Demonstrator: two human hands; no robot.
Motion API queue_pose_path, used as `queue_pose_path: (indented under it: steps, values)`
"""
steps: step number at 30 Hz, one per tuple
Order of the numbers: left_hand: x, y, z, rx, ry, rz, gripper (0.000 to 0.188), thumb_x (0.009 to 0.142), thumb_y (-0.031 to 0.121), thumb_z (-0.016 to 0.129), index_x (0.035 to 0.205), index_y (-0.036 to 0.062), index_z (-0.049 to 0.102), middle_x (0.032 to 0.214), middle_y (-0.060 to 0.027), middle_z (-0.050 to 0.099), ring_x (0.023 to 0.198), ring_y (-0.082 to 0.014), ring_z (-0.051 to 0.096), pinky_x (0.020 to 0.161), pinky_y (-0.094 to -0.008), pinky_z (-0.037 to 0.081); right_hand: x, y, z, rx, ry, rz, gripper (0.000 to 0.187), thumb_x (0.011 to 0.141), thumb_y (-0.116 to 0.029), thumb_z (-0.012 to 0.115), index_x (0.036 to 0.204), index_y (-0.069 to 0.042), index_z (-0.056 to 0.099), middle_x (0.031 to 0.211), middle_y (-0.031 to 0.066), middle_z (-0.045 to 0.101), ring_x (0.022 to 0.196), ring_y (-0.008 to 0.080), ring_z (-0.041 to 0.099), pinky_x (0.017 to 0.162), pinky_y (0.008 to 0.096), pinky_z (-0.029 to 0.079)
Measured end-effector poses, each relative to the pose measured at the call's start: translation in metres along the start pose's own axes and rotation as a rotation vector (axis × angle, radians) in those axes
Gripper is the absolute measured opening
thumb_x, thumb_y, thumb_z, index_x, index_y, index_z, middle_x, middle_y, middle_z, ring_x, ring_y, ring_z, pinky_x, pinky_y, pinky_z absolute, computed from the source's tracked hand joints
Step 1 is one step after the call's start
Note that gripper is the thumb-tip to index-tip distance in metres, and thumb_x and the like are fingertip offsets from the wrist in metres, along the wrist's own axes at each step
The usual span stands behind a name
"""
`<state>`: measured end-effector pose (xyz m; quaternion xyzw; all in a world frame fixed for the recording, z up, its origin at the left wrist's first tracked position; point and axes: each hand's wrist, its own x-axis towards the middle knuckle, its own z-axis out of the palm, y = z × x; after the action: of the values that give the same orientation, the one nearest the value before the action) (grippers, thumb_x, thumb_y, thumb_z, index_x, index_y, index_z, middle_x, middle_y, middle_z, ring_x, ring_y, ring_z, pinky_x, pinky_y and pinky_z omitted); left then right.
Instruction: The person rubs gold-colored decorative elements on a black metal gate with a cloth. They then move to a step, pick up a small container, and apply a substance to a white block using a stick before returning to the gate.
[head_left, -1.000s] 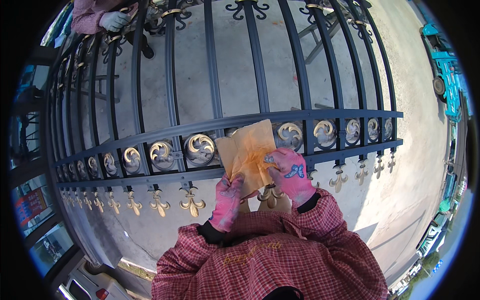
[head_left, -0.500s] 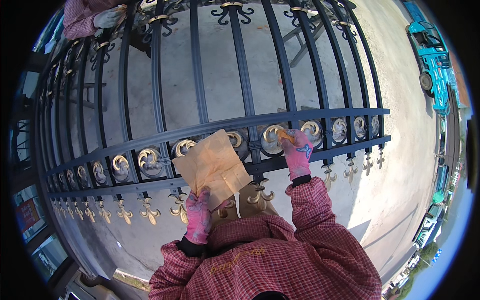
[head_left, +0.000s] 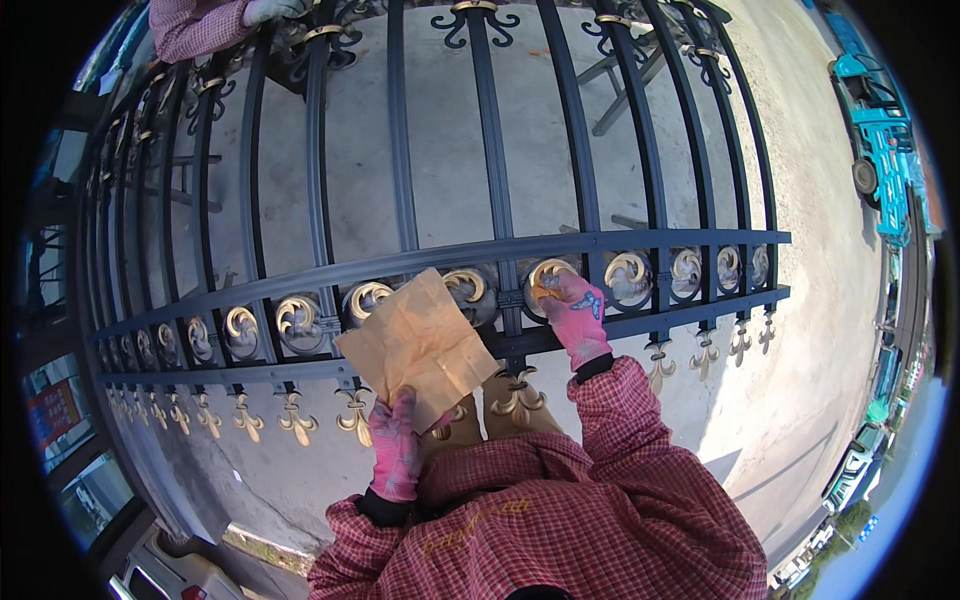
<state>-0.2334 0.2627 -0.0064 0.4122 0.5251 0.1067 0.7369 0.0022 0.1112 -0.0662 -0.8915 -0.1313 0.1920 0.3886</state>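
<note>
My left hand point(head_left: 397, 450), in a pink glove, is closed on the lower edge of a creased brown paper sheet point(head_left: 425, 345). The sheet hides part of the fence rails and a scroll behind it. My right hand point(head_left: 577, 315), also pink-gloved, pinches a small orange-brown scrap point(head_left: 546, 291), mostly hidden by the fingers. Its fingertips are at a round scroll ornament point(head_left: 550, 272) with gold highlights, between two rails of the dark metal fence panel point(head_left: 440, 250). Another gold-touched scroll point(head_left: 628, 278) sits just right of that hand.
Gold fleur-de-lis points point(head_left: 519, 398) stick out from the near rail toward my legs. At the far left, a person's gloved hand point(head_left: 275, 10) rests by the bars. Trestle legs point(head_left: 625, 90) stand beneath the panel. A turquoise cargo tricycle point(head_left: 880, 145) is parked at right.
My right hand has shifted left and slightly down, onto the scroll ornament. The paper in my left hand has moved slightly left. The other person's hand has shifted in view.
</note>
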Motion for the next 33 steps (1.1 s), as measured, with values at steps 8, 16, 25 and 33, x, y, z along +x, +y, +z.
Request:
queue_pose_path:
  steps: [8, 16, 25, 33]
  values:
    - [-0.010, 0.012, 0.015, -0.166, -0.030, -0.012, 0.024, 0.090, 0.016, 0.053, 0.109, 0.0011, 0.048, 0.102, -0.0098, 0.055, 0.084, -0.0191, 0.060, 0.061, -0.0376, 0.058, 0.000, 0.007, 0.003, 0.071, 0.017, -0.128, 0.023, 0.068, -0.006, 0.066, 0.091, -0.002, 0.063, 0.085, 0.0149, 0.062, 0.079, 0.0306, 0.061, 0.069, 0.0337, 0.048]
    - [-0.012, 0.008, 0.009, -0.164, -0.053, -0.026, 0.027, 0.091, 0.018, 0.051, 0.115, 0.0079, 0.045, 0.105, -0.0080, 0.055, 0.088, -0.0213, 0.060, 0.065, -0.0419, 0.058, 0.001, 0.014, -0.028, -0.210, 0.138, -0.070, 0.014, 0.071, -0.009, 0.065, 0.081, -0.002, 0.058, 0.079, 0.0154, 0.059, 0.074, 0.0327, 0.059, 0.065, 0.0377, 0.046]
    - [-0.022, 0.009, 0.009, -0.227, 0.010, -0.001, 0.025, 0.092, 0.017, 0.050, 0.113, 0.0045, 0.047, 0.103, -0.0072, 0.055, 0.086, -0.0215, 0.060, 0.064, -0.0413, 0.058, 0.004, 0.008, -0.033, -0.250, 0.071, -0.067, 0.014, 0.072, -0.010, 0.064, 0.084, -0.003, 0.061, 0.080, 0.0143, 0.061, 0.075, 0.0315, 0.060, 0.065, 0.0368, 0.046]
    - [-0.009, -0.005, -0.015, -0.175, -0.045, 0.089, 0.024, 0.090, 0.008, 0.049, 0.114, 0.0048, 0.047, 0.100, -0.0040, 0.054, 0.080, -0.0151, 0.058, 0.068, -0.0399, 0.058, -0.033, -0.070, -0.019, 0.348, -0.129, -0.066, 0.022, 0.072, 0.002, 0.067, 0.093, 0.001, 0.062, 0.081, 0.0086, 0.061, 0.056, 0.0106, 0.057, 0.050, 0.0219, 0.045]
